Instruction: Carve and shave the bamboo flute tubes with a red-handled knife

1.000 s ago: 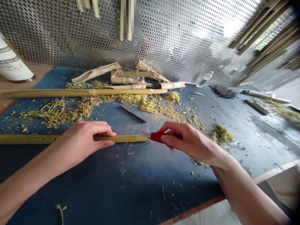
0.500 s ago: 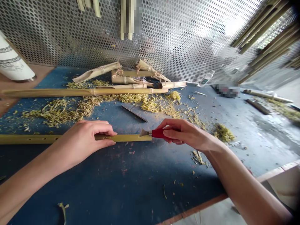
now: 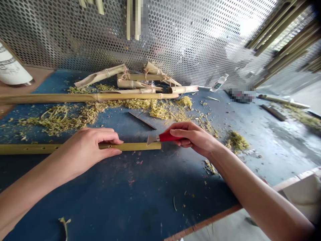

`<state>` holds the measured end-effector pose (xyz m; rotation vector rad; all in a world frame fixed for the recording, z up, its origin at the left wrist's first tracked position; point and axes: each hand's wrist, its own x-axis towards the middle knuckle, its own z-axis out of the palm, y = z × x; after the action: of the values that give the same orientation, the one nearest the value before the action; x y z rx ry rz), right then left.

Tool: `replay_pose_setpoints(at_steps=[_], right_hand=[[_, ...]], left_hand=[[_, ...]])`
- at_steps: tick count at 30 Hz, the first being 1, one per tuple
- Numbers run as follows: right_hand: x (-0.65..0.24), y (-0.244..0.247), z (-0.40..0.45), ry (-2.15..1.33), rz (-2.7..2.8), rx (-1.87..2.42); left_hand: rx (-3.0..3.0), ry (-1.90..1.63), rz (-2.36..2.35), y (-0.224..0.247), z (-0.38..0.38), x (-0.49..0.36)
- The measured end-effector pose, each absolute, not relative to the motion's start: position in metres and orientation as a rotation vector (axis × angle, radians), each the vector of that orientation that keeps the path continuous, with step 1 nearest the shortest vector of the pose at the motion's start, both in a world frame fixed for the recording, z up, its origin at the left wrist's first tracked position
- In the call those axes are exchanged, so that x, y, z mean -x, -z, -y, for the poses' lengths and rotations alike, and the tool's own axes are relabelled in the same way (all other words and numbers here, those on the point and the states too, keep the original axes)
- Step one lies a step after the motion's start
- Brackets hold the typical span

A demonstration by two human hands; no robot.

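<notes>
A bamboo flute (image 3: 136, 146) with small holes lies lengthwise on the blue table (image 3: 105, 201), running out past the left edge of the view. Over its right part arches my left hand (image 3: 97, 144), thumb on the near side and fingers on the far side, gripping it. My right hand (image 3: 187, 135) is closed round the red handle of a carving knife (image 3: 165, 136). The knife's short, flared metal blade meets the top of the flute close to its right end. My fingers hide part of the flute and of the handle.
Bamboo shavings (image 3: 160, 108) are strewn behind the flute, around a thin dark metal strip (image 3: 142, 121). Farther back lie a long bamboo pole (image 3: 82, 97), split bamboo pieces (image 3: 140, 80) and a small bottle (image 3: 219, 83). A perforated metal panel (image 3: 175, 40) stands behind.
My right hand has lifted a little, and the knife's handle now tilts higher above the flute's end. My left hand keeps its grip. The whole view has shifted slightly.
</notes>
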<state>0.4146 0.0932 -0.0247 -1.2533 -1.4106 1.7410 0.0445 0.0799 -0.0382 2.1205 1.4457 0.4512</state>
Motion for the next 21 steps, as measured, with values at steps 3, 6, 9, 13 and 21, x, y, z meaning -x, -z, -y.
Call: replay_pose_setpoints(at_steps=[3,6,9,13,21], right_hand=[[-0.408,0.025,-0.092,-1.668,1.345,1.265],[-0.403,0.026,-0.092,-1.631,1.304,1.273],[-0.401,0.027,-0.093,-1.636,1.285,1.285],[-0.403,0.027,-0.099,-1.662,1.286,1.296],[-0.405,0.025,-0.103,-1.688,1.279,1.302]], left_hand=[[-2.116,-0.453,-1.449,0.036,-0.080,-0.046],[-2.118,-0.447,-1.452,0.037,-0.079,-0.045],[-2.117,-0.439,-1.459,0.039,-0.078,-0.044],[-2.111,-0.433,-1.474,0.041,-0.080,-0.043],[-2.101,-0.443,-1.476,0.034,-0.081,-0.048]])
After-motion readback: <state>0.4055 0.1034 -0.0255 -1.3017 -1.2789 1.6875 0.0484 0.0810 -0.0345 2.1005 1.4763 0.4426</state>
